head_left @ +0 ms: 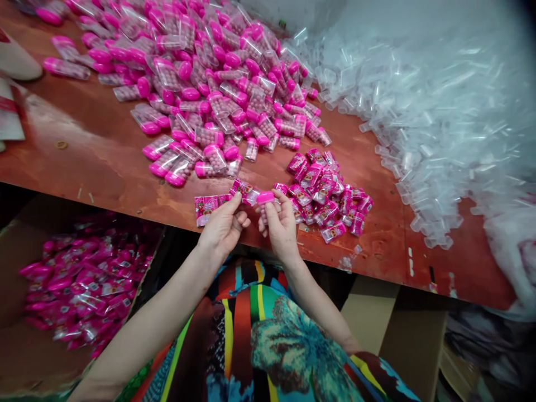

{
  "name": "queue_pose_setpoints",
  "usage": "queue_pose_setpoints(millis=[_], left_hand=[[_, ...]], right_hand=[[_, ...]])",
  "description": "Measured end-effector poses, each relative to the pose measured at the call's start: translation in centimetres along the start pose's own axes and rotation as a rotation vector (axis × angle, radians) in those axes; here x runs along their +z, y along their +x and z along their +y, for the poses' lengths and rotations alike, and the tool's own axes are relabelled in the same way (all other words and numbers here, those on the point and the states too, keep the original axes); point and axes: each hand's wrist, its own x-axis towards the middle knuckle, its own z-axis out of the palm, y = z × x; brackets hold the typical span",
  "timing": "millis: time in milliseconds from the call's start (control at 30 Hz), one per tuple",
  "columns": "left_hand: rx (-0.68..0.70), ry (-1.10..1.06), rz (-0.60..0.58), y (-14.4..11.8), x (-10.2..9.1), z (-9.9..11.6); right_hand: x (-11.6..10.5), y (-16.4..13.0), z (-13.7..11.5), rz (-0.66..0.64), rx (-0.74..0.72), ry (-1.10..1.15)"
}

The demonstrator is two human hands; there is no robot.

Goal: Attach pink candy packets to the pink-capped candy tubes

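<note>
Pinching a pink-capped tube of beads (pixel 265 197) in its fingertips, the right hand (pixel 282 226) is facing the left hand (pixel 224 226), which is holding a printed film sleeve (pixel 243 188) just beside it; uneven pressure could be creasing the thin film, or a light grip could be letting the tube slip towards the printed sleeves (pixel 322 192) right of the right hand.

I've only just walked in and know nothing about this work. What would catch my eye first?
Probably the heap of pink-capped containers, filled with little balls, sprawling across the far left and middle of the reddish table. To its right lies a glinting bank of clear plastic tubes. At the near edge, the left hand pinches a pink printed wrapper beside the single container in the right hand.
</note>
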Motion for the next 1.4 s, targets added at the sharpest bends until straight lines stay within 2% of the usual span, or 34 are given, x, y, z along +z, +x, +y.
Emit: queue_pose_setpoints(millis=[200,333,500,567,733,800,867,1033,1167,1233,1400], left_hand=[[0.046,0.054,-0.074,-0.1,-0.3,-0.1],[-0.02,0.193,-0.19,-0.9,-0.2,-0.1],[-0.096,0.279,-0.303,-1.1,0.0,0.0],[-0.14,0.273,-0.329,-1.0,-0.2,0.1],[-0.195,0.28,-0.342,-1.1,-0.5,0.6],[-0.212,0.296,-0.366,-1.4,-0.5,0.6],[-0.217,0.304,-0.385,-1.5,-0.5,0.6],[-0.14,0.26,-0.342,-1.3,-0.5,0.6],[-0.114,0.294,-0.343,-0.8,-0.8,0.2],[-0.105,0.288,-0.344,-0.7,-0.9,-0.2],[-0.07,0.336,-0.341,-0.6,-0.9,-0.3]], right_hand=[[0.4,-0.9,-0.1,-0.086,0.032,0.01],[-0.3,-0.9,0.6,-0.142,0.025,-0.039],[-1.5,-0.8,0.6,-0.141,-0.219,-0.451],[-1.7,-0.8,0.3,-0.151,-0.248,-0.53],[-1.3,-0.4,0.0,-0.304,-0.103,-0.166],[-1.2,-0.2,0.0,-0.312,-0.042,-0.07],[-1.1,0.0,0.1,-0.265,-0.023,-0.027],[-1.0,-0.3,0.7,-0.225,-0.031,-0.031],[-1.1,-0.6,0.8,-0.158,-0.114,-0.248],[-1.0,-0.5,0.7,-0.12,-0.135,-0.285],[-0.9,-0.6,0.2,-0.259,0.19,0.137]])
